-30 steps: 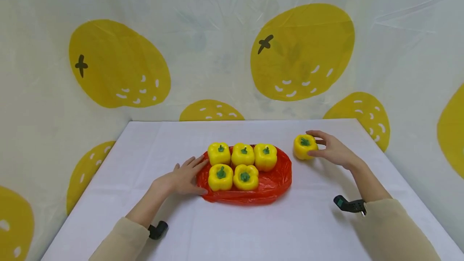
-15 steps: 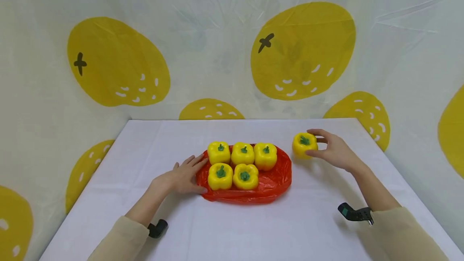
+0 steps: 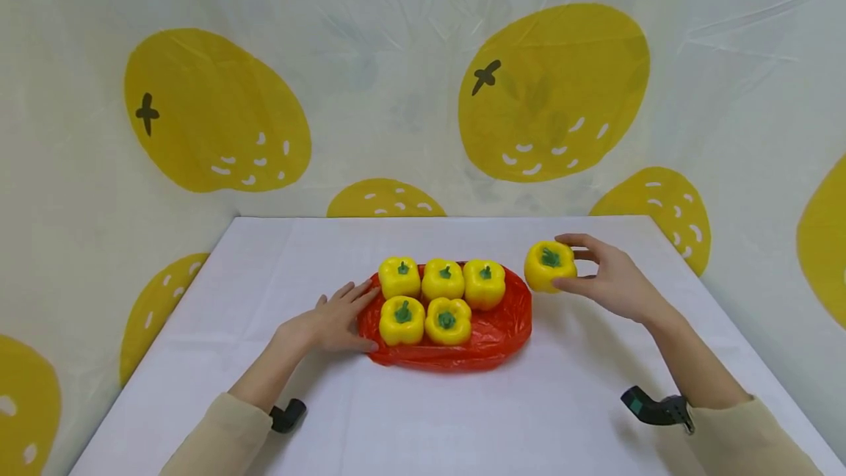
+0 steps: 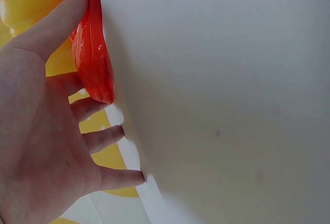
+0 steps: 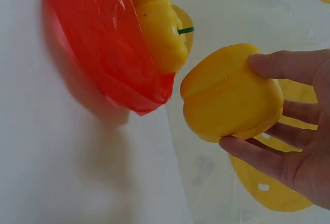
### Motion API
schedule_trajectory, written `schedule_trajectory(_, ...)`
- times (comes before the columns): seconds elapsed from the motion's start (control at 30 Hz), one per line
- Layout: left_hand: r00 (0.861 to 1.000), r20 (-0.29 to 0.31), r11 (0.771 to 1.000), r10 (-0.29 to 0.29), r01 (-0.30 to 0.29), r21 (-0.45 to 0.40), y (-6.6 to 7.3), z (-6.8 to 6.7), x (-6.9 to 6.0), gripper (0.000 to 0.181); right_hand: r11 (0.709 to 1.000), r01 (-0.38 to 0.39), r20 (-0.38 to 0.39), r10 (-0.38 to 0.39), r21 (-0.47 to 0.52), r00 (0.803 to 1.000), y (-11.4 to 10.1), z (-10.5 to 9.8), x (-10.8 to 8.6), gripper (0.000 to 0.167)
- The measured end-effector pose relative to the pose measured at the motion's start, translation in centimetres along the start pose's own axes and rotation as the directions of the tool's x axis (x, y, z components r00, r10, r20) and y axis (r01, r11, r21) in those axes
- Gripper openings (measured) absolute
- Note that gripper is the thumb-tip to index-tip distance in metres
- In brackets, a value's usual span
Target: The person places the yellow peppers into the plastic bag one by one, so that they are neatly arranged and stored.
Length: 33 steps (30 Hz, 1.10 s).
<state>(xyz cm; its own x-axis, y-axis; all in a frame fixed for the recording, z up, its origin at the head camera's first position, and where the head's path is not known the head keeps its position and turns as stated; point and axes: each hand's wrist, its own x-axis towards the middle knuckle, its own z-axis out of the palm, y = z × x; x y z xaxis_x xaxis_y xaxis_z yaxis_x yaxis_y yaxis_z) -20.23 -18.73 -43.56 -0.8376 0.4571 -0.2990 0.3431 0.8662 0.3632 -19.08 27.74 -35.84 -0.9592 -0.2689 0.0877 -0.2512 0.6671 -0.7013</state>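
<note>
My right hand [image 3: 615, 281] grips a yellow bell pepper [image 3: 550, 267] with a green stem between thumb and fingers, to the right of a red plastic bag [image 3: 502, 340]. In the right wrist view the held pepper [image 5: 232, 92] is raised off the table, apart from the bag [image 5: 103, 44]. Several more yellow peppers [image 3: 443, 281] sit in the bag in two rows, stems up. My left hand [image 3: 333, 323] rests at the bag's left edge with fingers spread and fairly straight; in the left wrist view its thumb touches the red plastic [image 4: 93, 54].
A white cloth covers the table [image 3: 423, 424]. Behind it hangs a pale curtain [image 3: 383, 94] printed with large yellow fruit. A dark wrist camera [image 3: 654, 408] is strapped at the right sleeve, another camera [image 3: 288, 416] at the left.
My right hand has lifted its pepper and moved it slightly left, closer to the bag. The left hand and the peppers in the bag stay where they were.
</note>
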Motion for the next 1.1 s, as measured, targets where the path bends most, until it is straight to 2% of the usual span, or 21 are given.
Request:
schedule_trajectory(0.3, 1.000, 0.007, 1.000, -0.010, 0.010, -0.012, 0.0, -0.1, -0.3, 0.101, 0.997, 0.015, 0.034, -0.018, 0.081, 0.999, -1.7, 1.0, -1.1, 0.071)
schedule_trajectory(0.5, 1.000, 0.005, 1.000, 0.003, -0.003, -0.015, 0.0, -0.3, -0.3, 0.100, 0.993, 0.023, 0.045, -0.028, 0.112, 0.999, -2.7, 2.0, -1.7, 0.067)
schedule_trajectory(0.97, 1.000, 0.015, 1.000, 0.000, 0.000, -0.015, 0.1, -0.2, -0.2, 0.101, 0.982, 0.050, 0.098, -0.069, 0.183, 0.993, -4.0, 5.9, -2.2, 0.064)
schedule_trajectory(1.1, 1.000, 0.024, 1.000, -0.005, 0.005, -0.002, 0.2, -0.4, -0.2, 0.100, 0.984, 0.042, 0.101, -0.060, 0.175, 0.993, -4.1, 6.9, -2.1, 0.064)
